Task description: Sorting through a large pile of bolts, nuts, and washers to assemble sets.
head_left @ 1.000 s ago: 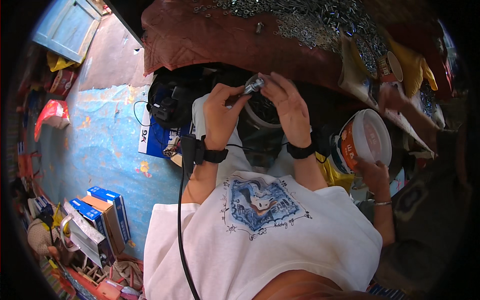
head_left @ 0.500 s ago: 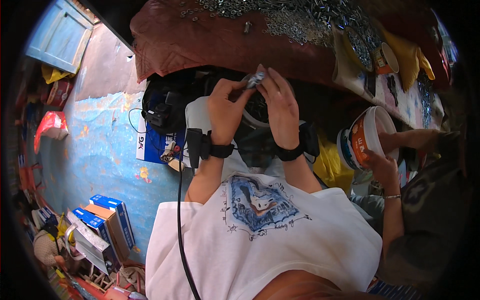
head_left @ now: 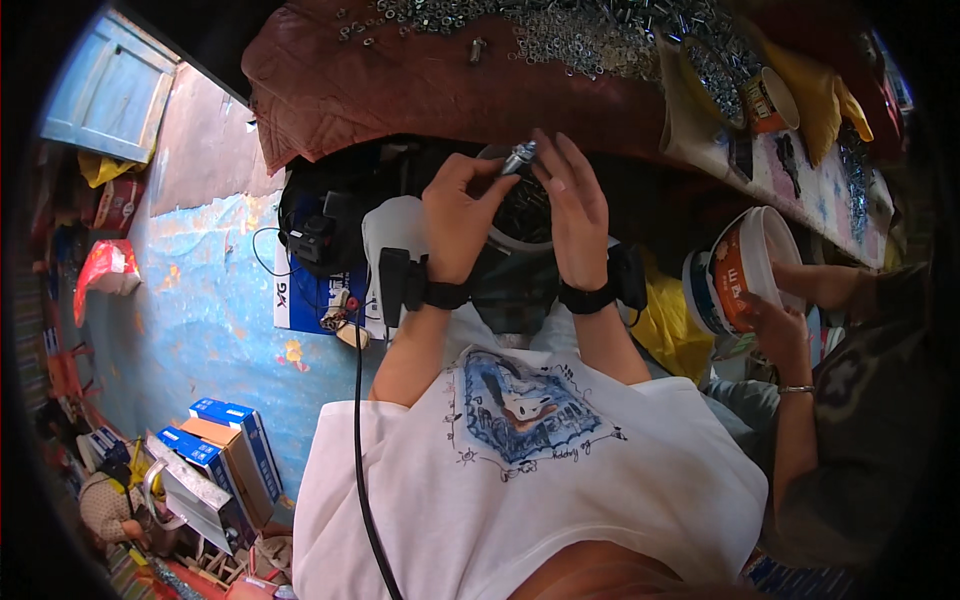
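Observation:
My left hand [head_left: 452, 225] pinches a shiny metal expansion bolt [head_left: 518, 158] between thumb and fingertips, its threaded end tilted up to the right. Beside that end is my right hand [head_left: 578, 215], with its fingers stretched out and slightly smeared by motion. I see nothing held in it. Below both hands stands a bucket [head_left: 522, 243] with dark metal pieces inside, partly hidden by my hands. Loose nuts and washers [head_left: 570, 40] are heaped on the reddish cloth-covered table [head_left: 440, 95] ahead. A single bolt [head_left: 477, 49] stands apart from the heap.
At the right, another person's hands [head_left: 775, 325] hold an orange and white tub [head_left: 735, 265]. A paper cup [head_left: 768, 100] and a metal-filled container [head_left: 712, 85] are on the table's right side. Blue boxes [head_left: 235, 450] stand at lower left. A black cable [head_left: 362, 470] crosses my shirt.
My right hand's fingers have come away from the bolt's end and straightened. The bolt now shows more clearly in my left hand. The view has shifted slightly.

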`<action>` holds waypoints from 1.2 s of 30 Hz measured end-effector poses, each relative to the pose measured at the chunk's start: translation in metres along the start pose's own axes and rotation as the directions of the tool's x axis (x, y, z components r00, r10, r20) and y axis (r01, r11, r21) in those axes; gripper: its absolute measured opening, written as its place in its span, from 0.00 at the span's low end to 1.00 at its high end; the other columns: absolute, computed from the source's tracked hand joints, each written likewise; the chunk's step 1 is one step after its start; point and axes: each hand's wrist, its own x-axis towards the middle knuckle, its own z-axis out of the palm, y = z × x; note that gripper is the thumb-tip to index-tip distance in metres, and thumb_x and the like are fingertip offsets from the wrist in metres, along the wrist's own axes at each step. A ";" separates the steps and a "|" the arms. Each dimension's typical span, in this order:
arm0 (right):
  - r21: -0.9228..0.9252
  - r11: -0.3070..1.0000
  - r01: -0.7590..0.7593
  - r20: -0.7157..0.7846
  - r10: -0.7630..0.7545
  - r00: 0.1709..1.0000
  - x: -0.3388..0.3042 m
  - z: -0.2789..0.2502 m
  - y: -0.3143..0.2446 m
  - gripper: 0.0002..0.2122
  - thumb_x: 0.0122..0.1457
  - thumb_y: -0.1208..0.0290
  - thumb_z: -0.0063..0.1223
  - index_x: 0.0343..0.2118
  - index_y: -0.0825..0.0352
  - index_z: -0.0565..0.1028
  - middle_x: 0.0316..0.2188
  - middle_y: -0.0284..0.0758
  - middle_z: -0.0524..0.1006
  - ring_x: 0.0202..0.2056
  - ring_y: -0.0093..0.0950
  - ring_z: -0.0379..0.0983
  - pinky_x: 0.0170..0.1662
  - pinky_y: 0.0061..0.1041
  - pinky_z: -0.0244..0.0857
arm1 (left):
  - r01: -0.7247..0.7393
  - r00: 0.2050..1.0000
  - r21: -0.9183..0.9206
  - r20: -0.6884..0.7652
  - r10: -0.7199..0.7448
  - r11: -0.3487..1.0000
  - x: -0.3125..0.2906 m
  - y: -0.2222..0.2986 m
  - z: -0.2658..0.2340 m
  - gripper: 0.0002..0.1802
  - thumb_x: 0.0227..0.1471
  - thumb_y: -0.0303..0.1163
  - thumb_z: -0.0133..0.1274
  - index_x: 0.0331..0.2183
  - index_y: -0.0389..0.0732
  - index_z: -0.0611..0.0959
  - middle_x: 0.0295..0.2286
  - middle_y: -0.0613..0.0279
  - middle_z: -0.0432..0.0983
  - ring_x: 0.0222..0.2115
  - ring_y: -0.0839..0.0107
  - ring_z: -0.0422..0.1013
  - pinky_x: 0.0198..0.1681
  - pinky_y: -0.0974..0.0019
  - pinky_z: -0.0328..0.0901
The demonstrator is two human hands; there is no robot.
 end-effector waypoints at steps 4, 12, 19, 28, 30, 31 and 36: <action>-0.025 0.998 -0.065 0.106 0.067 0.992 0.000 -0.015 0.003 0.19 0.58 0.75 0.41 0.52 0.74 0.60 0.44 0.44 0.70 0.48 0.29 0.65 0.54 0.27 0.54 | 0.122 0.988 -0.037 -0.092 -0.125 0.992 0.012 -0.016 -0.007 0.10 0.39 0.25 0.61 0.29 0.34 0.80 0.27 0.61 0.76 0.27 0.79 0.70 0.32 0.76 0.63; -0.361 0.932 -0.035 0.161 0.099 0.982 0.034 -0.029 0.011 0.12 0.54 0.80 0.48 0.43 0.71 0.70 0.35 0.32 0.70 0.36 0.19 0.69 0.41 0.17 0.62 | -0.107 0.990 0.101 0.107 0.096 0.989 0.014 -0.009 0.007 0.09 0.38 0.23 0.59 0.28 0.34 0.79 0.25 0.58 0.72 0.24 0.70 0.72 0.27 0.71 0.65; -0.648 0.761 0.033 0.150 0.085 0.985 0.045 -0.048 0.035 0.08 0.53 0.77 0.51 0.36 0.71 0.70 0.29 0.34 0.73 0.29 0.20 0.70 0.33 0.19 0.63 | -0.291 0.943 0.374 0.266 0.198 0.881 0.027 -0.028 0.015 0.10 0.40 0.24 0.56 0.30 0.39 0.76 0.28 0.60 0.69 0.26 0.65 0.71 0.27 0.67 0.66; -0.828 0.560 -0.040 0.055 0.152 0.987 0.090 -0.075 0.040 0.12 0.51 0.71 0.54 0.38 0.69 0.71 0.28 0.41 0.74 0.29 0.30 0.72 0.32 0.25 0.64 | -0.210 0.949 0.316 0.294 0.115 0.925 0.066 -0.033 0.020 0.17 0.39 0.27 0.57 0.36 0.41 0.74 0.31 0.60 0.68 0.28 0.63 0.71 0.30 0.65 0.66; -0.882 0.468 0.058 0.056 -0.020 0.998 0.125 -0.070 0.049 0.13 0.50 0.69 0.54 0.38 0.68 0.71 0.29 0.43 0.74 0.31 0.38 0.72 0.35 0.32 0.65 | -0.207 0.951 0.331 0.288 0.111 0.920 0.075 -0.043 0.019 0.17 0.40 0.27 0.56 0.37 0.42 0.74 0.32 0.59 0.69 0.29 0.62 0.71 0.30 0.64 0.66; -0.889 0.424 0.172 0.127 -0.134 0.983 0.151 -0.073 0.059 0.12 0.50 0.70 0.54 0.37 0.67 0.72 0.27 0.42 0.74 0.28 0.35 0.71 0.32 0.30 0.64 | -0.306 0.920 0.365 0.353 0.173 0.880 0.082 -0.049 0.024 0.16 0.41 0.27 0.55 0.36 0.41 0.74 0.32 0.58 0.69 0.29 0.60 0.71 0.30 0.62 0.66; -0.892 0.233 0.386 0.291 -0.358 0.887 0.278 -0.062 0.091 0.10 0.50 0.72 0.53 0.36 0.64 0.73 0.30 0.40 0.74 0.30 0.36 0.72 0.34 0.32 0.65 | -0.480 0.838 0.397 0.473 0.274 0.783 0.101 -0.056 0.040 0.09 0.44 0.28 0.51 0.32 0.41 0.74 0.31 0.56 0.70 0.29 0.55 0.70 0.29 0.59 0.66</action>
